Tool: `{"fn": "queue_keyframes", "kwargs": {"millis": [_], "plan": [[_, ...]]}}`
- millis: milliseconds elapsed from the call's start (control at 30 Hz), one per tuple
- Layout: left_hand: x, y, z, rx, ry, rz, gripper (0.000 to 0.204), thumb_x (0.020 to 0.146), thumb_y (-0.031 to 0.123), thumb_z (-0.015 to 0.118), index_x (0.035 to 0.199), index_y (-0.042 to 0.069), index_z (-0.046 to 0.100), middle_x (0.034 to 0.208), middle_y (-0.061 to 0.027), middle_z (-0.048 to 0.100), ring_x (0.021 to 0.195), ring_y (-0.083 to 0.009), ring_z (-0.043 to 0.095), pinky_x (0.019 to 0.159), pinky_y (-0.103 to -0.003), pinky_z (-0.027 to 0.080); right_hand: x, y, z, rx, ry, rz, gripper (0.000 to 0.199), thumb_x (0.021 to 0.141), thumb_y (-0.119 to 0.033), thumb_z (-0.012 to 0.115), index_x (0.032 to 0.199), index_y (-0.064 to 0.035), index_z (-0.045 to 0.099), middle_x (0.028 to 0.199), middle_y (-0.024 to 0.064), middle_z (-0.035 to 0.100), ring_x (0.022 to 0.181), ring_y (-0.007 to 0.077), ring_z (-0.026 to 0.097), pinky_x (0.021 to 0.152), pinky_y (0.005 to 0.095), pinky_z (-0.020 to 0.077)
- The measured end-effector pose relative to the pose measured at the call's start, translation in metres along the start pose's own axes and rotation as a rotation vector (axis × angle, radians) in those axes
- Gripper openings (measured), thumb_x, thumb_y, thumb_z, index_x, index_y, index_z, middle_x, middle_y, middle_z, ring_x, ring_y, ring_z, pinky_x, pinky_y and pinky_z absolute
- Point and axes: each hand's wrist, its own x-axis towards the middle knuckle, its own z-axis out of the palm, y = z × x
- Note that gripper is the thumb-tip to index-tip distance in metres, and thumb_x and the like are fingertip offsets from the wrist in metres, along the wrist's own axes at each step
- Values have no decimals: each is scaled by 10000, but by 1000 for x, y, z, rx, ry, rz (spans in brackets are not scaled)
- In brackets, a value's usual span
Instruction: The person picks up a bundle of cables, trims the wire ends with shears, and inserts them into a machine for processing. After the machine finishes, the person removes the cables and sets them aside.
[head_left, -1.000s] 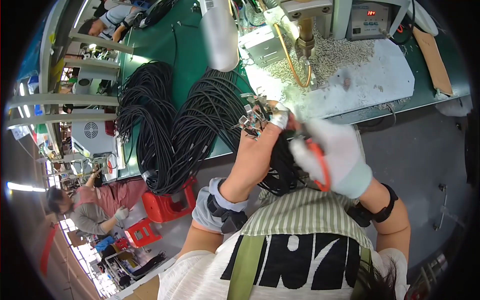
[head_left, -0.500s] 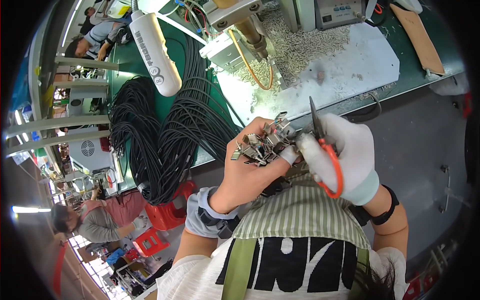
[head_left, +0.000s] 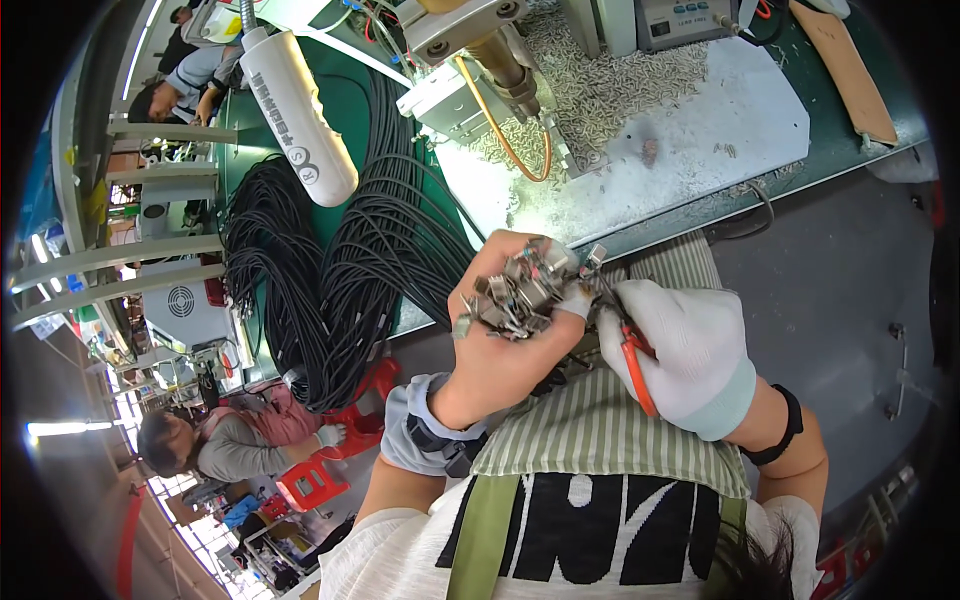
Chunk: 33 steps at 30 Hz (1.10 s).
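My left hand point(head_left: 500, 378) is closed round a bunch of small metal cable connectors point(head_left: 525, 292), which stick up between its bare fingers and thumb. A white wrap covers the thumb tip. Close against it, my right hand point(head_left: 690, 345), in a white glove, grips scissors with orange handles point(head_left: 638, 372). Their blades are mostly hidden by the glove now. The fingertips of the right hand are right beside the connectors at the bunch's edge, and what they touch there is too small to tell.
Thick bundles of black cable point(head_left: 290, 300) lie on the green table point(head_left: 325, 130) at left. A press-like machine point(head_left: 500, 75) stands on a white board point(head_left: 730, 120) strewn with small metal pieces. A white lamp point(head_left: 300, 120) hangs over the cables. Co-workers point(head_left: 245, 445) are at left, near red stools point(head_left: 312, 485).
The scissors' pointed blade stood upright before; now the scissors are turned and lower in my right hand. My left hand has tilted the bunch slightly. A co-worker at left reaches toward a red stool.
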Motion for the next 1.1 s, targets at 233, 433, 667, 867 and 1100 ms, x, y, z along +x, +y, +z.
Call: {"fn": "queue_keyframes", "kwargs": {"millis": [233, 433, 667, 867, 1100], "plan": [[-2, 7, -17, -17, -205, -50, 271, 728, -50, 672, 971, -2, 563, 821, -22, 629, 741, -71, 588, 711, -212, 476, -3, 1, 5, 126, -23, 48, 121, 725, -92, 685, 767, -70, 574, 541, 61, 515, 455, 236, 545, 428, 336, 420], [-7, 3, -8, -151, -29, -233, 210, 724, -12, 699, 896, -9, 580, 760, 17, 608, 664, -28, 533, 599, -193, 442, 1, 1, 7, -44, 82, -24, 144, 728, -118, 697, 766, -68, 568, 566, 75, 519, 494, 260, 538, 456, 351, 423], [-3, 13, -4, -176, -43, -469, 157, 757, 19, 710, 870, -12, 606, 725, 21, 595, 621, -17, 515, 538, -187, 416, 1, 2, 7, -103, 22, 13, 140, 746, -142, 683, 773, -46, 584, 586, 97, 529, 512, 282, 542, 479, 355, 429], [2, 4, -9, -297, -94, -651, 122, 791, 39, 681, 880, -11, 614, 697, 15, 586, 546, -30, 489, 480, -198, 376, 2, 7, 4, 317, -215, 253, 202, 805, -183, 647, 724, -24, 552, 581, 134, 524, 508, 316, 544, 469, 355, 416], [30, -40, -34, -637, 51, -737, 90, 844, 60, 598, 917, 10, 583, 606, 7, 490, 461, -69, 398, 442, -225, 326, 19, 37, -13, 374, -159, 476, 241, 877, -200, 578, 717, -19, 574, 526, 50, 530, 407, 108, 494, 421, 253, 392]]}}
